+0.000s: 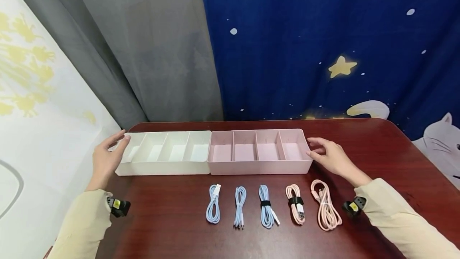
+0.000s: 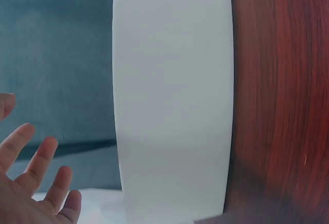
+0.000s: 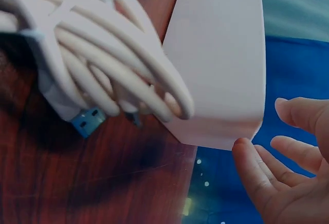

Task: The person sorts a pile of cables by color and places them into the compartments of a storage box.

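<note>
A white divided box (image 1: 165,168) and a pink divided box (image 1: 258,168) stand end to end on the table. My left hand (image 1: 109,155) is at the outer end of the white box, its fingers spread and loosely bent. In the left wrist view that hand (image 2: 38,183) appears beside the white box's wall (image 2: 172,95). At the pink box's outer end is my right hand (image 1: 331,156), fingers extended. A fingertip in the right wrist view (image 3: 242,144) appears at the corner of the box (image 3: 218,70); contact is hard to tell. Neither hand grips anything.
Before the boxes lie three blue coiled cables (image 1: 213,205), (image 1: 239,207), (image 1: 266,207) and two pink ones (image 1: 295,204), (image 1: 326,207), in a row on the dark red table (image 1: 172,227). Grey (image 1: 151,51) and blue star-patterned curtains (image 1: 287,51) hang behind.
</note>
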